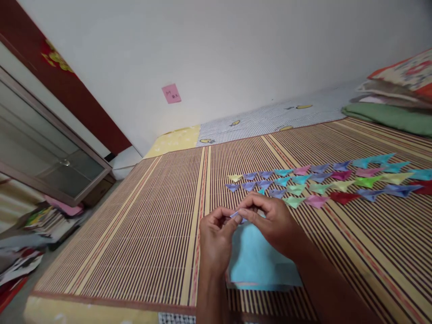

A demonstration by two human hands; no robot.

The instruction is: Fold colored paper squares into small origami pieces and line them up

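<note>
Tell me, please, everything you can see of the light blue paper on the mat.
The light blue paper looks thin and matte, with straight edges. It lies flat on the striped mat; a pinkish edge along its near side suggests more sheets beneath. The left hand and right hand hide its far part; whether they touch it is unclear.

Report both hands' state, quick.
Left hand: closed, pinching a small purple paper.
Right hand: closed, pinching the same paper from the other side.
</note>
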